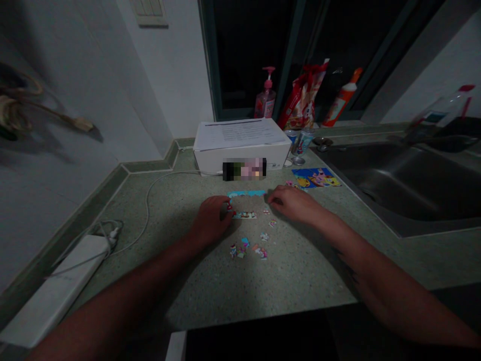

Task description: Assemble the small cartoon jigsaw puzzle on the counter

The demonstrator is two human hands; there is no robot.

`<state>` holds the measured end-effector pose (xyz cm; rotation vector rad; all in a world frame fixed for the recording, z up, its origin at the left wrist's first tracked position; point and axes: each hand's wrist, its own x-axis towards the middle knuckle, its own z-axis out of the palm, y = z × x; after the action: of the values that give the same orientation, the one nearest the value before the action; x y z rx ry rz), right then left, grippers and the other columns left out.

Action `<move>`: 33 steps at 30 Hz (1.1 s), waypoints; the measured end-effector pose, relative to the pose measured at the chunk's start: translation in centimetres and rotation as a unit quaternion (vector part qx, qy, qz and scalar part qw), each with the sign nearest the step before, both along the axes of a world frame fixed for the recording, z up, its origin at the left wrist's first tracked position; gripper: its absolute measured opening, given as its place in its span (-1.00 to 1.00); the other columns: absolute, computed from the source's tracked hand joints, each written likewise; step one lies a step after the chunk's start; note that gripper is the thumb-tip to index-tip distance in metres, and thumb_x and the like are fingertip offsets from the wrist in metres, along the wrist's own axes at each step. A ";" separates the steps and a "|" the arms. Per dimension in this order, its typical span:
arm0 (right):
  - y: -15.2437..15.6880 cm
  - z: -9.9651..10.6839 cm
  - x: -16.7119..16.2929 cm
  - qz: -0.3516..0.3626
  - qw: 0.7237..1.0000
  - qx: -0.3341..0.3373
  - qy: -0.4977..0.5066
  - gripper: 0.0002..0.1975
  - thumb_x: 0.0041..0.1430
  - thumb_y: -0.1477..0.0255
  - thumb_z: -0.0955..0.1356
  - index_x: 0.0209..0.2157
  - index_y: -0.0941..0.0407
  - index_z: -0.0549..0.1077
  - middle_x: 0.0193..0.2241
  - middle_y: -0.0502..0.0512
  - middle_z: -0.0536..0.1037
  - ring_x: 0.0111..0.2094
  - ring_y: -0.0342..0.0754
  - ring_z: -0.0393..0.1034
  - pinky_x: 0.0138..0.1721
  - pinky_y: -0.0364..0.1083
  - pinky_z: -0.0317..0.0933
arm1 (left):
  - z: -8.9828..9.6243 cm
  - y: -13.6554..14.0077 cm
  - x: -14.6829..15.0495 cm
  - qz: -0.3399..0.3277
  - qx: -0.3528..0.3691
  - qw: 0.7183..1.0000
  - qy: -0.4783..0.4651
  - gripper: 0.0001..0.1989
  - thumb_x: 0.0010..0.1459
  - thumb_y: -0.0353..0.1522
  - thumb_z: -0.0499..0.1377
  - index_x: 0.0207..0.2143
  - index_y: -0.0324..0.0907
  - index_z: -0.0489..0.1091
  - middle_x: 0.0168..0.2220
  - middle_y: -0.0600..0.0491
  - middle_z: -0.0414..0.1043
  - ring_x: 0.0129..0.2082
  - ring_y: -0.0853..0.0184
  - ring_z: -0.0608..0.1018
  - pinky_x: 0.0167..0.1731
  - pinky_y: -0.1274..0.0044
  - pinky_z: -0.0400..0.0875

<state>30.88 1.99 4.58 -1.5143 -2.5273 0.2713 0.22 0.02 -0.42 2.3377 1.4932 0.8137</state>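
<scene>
A partly joined jigsaw puzzle [246,193] lies on the counter, with a light-blue top row, a left side and a bottom row [245,215]. At its left side rests my left hand [213,216], thumb and forefinger apart and touching the edge pieces. My right hand [292,203] is by the right end of the top row, fingers curled together; whatever they may hold is hidden. Loose puzzle pieces [264,236] lie nearer to me, with several more in a small group [240,249]. Other pieces [291,184] lie just beyond my right hand.
A white box [242,155] stands behind the puzzle, a phone with a blurred screen [244,169] leaning on it. A colourful picture card [316,177] lies beside the sink [398,175]. Cans [303,143] stand at the back. A cable [147,210] runs to a power strip [60,286].
</scene>
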 end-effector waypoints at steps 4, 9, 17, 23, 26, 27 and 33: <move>-0.3 0.1 0.0 0.012 0.999 -0.040 0.008 -0.73 0.25 0.61 0.41 -0.25 -0.02 0.73 -0.21 0.06 0.73 -0.20 0.03 0.60 -0.18 -0.06 0.35 | 0.1 0.0 0.0 -0.002 -0.002 1.000 0.002 -0.69 0.31 -0.34 0.29 0.10 -0.09 0.54 0.12 -0.12 0.64 0.16 -0.01 0.62 0.29 0.06 0.48; -0.4 -0.1 0.0 0.034 0.998 -0.061 0.002 -0.73 0.25 0.60 0.41 -0.23 -0.03 0.72 -0.20 0.07 0.74 -0.19 0.05 0.61 -0.17 -0.03 0.36 | 0.2 0.0 0.1 0.002 -0.004 1.000 0.005 -0.68 0.32 -0.33 0.29 0.10 -0.13 0.54 0.11 -0.15 0.64 0.16 -0.02 0.62 0.30 0.09 0.48; -0.3 -0.3 -0.1 0.018 0.998 -0.050 -0.016 -0.75 0.29 0.56 0.39 -0.23 -0.03 0.71 -0.23 0.09 0.74 -0.21 0.06 0.61 -0.21 -0.02 0.35 | 0.0 0.1 0.1 0.007 -0.003 1.000 0.006 -0.66 0.29 -0.36 0.29 0.11 -0.08 0.53 0.12 -0.10 0.64 0.16 0.00 0.63 0.29 0.05 0.49; -0.6 0.0 -0.5 0.013 0.999 -0.041 -0.014 -0.81 0.32 0.50 0.41 -0.21 -0.01 0.71 -0.25 0.09 0.74 -0.23 0.07 0.61 -0.24 -0.02 0.33 | 0.0 0.0 0.0 0.000 -0.002 1.000 0.006 -0.67 0.32 -0.36 0.29 0.12 -0.12 0.52 0.13 -0.13 0.63 0.17 0.00 0.62 0.29 0.06 0.48; -0.7 0.1 -0.6 0.015 0.999 -0.042 -0.016 -0.80 0.31 0.52 0.41 -0.19 -0.01 0.71 -0.23 0.10 0.74 -0.22 0.07 0.61 -0.23 -0.01 0.33 | -0.1 0.0 0.0 0.001 -0.003 1.000 0.006 -0.67 0.32 -0.37 0.28 0.12 -0.14 0.52 0.13 -0.13 0.63 0.18 0.01 0.61 0.30 0.06 0.47; -0.7 0.1 -0.6 0.016 0.999 -0.041 -0.014 -0.79 0.30 0.52 0.42 -0.19 -0.01 0.71 -0.23 0.10 0.74 -0.22 0.07 0.61 -0.23 -0.01 0.33 | -0.1 0.0 0.0 0.001 -0.003 1.000 0.006 -0.67 0.32 -0.37 0.28 0.12 -0.14 0.52 0.13 -0.13 0.63 0.17 0.01 0.61 0.30 0.06 0.47; -0.8 0.0 -0.8 0.014 0.999 -0.043 -0.027 -0.79 0.30 0.52 0.41 -0.19 -0.02 0.71 -0.21 0.10 0.74 -0.23 0.05 0.59 -0.24 -0.02 0.31 | 0.1 0.0 0.1 0.004 -0.006 1.000 0.010 -0.66 0.31 -0.36 0.29 0.13 -0.11 0.53 0.15 -0.11 0.63 0.19 0.00 0.61 0.31 0.05 0.46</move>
<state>30.08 1.20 4.57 -1.5391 -2.6123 0.3514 0.33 -0.03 -0.30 2.3399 1.5114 0.7835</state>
